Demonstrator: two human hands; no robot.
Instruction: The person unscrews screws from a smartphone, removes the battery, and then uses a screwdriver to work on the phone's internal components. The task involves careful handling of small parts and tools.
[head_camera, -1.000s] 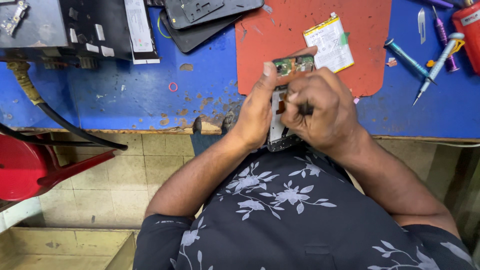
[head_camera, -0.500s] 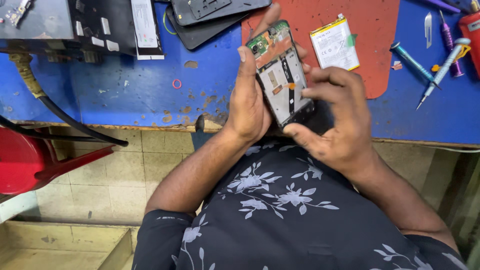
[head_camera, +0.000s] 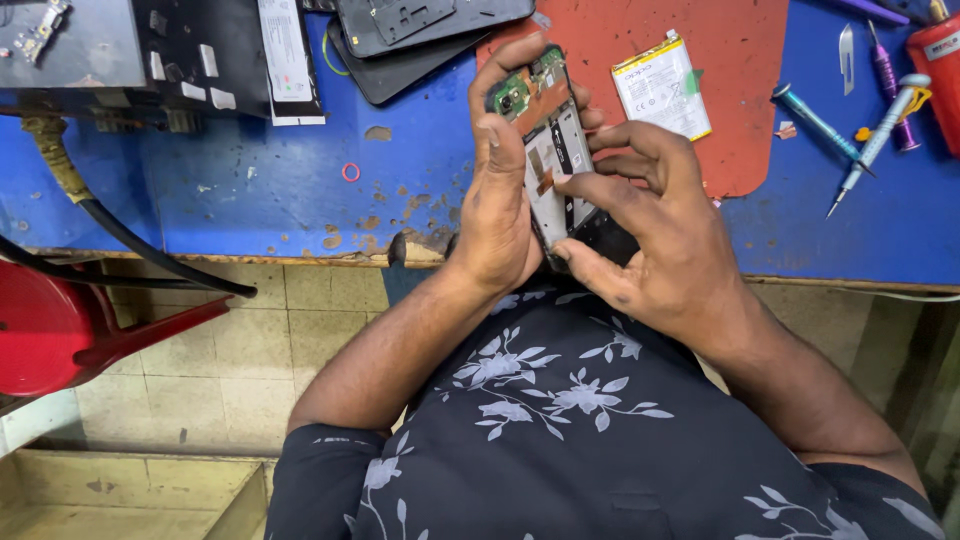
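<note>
Opened phone (head_camera: 553, 150) upright in left hand (head_camera: 500, 210)'s closed grip, right hand (head_camera: 655, 245)'s curled fingertips pinching its edge.

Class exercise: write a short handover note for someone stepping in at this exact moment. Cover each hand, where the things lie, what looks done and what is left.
Left hand grips the opened phone, back cover off, board exposed.
Right hand steadies its right edge, fingertips on the inner frame.
Battery lies out on the red mat; screwdrivers to the right, removed back covers at the top.
Done: phone opened, battery out.
Left: probably the inside work and refitting.
</note>
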